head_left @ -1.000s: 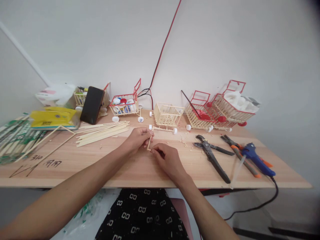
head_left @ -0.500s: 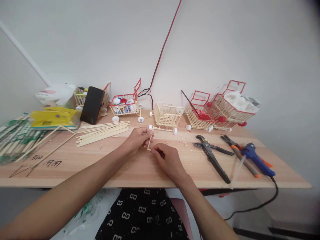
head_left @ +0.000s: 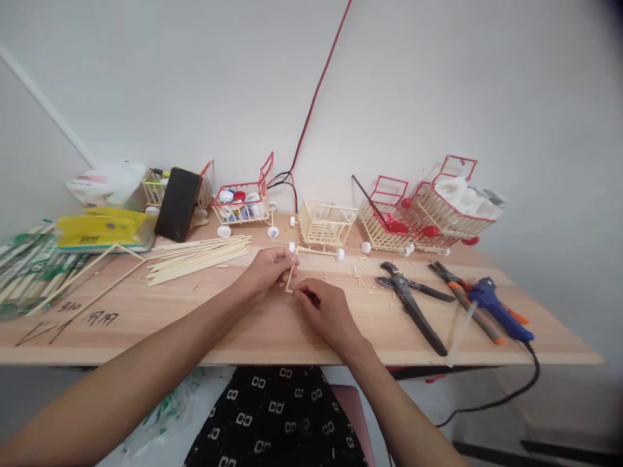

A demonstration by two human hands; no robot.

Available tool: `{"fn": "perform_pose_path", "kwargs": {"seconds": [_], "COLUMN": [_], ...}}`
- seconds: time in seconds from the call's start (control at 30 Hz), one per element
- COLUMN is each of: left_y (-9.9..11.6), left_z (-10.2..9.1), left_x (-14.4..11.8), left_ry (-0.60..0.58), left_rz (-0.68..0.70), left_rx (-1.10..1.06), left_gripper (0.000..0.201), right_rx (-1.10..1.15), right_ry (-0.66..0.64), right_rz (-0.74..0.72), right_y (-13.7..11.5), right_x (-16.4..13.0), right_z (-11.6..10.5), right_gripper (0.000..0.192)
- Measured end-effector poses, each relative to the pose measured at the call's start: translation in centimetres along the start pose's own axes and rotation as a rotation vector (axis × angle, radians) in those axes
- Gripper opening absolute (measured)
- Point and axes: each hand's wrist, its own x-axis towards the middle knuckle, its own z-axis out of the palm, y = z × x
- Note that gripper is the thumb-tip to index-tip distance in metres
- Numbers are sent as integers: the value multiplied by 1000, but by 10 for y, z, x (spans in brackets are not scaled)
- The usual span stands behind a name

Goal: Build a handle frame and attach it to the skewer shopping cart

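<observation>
Between my two hands is a small L-shaped piece of wooden stick (head_left: 289, 283). My left hand (head_left: 272, 267) pinches its upper end. At the lower corner, my right hand (head_left: 325, 307) closes thumb and finger on the short leg, whose end is hidden by the fingertips. Just beyond stands a small unpainted stick cart (head_left: 325, 224) with white cap wheels. To the left of my left hand lies a bundle of thin wooden sticks (head_left: 199, 258). Tiny stick offcuts (head_left: 359, 275) are scattered right of my right hand.
On the right lie black-handled cutters (head_left: 413, 308), orange-grey pliers (head_left: 474, 305) and a blue glue gun (head_left: 501, 308) with its cord. Red-trimmed stick carts (head_left: 241, 202) line the wall. At left are a phone (head_left: 179, 204), a yellow packet (head_left: 104, 228) and wrapped chopsticks (head_left: 34, 269).
Both hands keep the same grip on the L-shaped stick piece. The whole view has shifted very slightly; nothing on the table has visibly moved.
</observation>
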Motion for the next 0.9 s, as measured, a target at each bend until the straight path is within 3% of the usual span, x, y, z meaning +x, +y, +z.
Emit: {"fn": "perform_pose_path", "kwargs": {"seconds": [0.9], "left_y": [0], "left_z": [1], "left_x": [0], "left_ry": [6], "left_rz": [-5], "left_rx": [-3], "left_gripper": [22], "right_rx": [-8], "right_ry": [1], "right_rz": [-15], "right_y": [0], "right_x": [1], "right_z": [0], "right_gripper": [14]}}
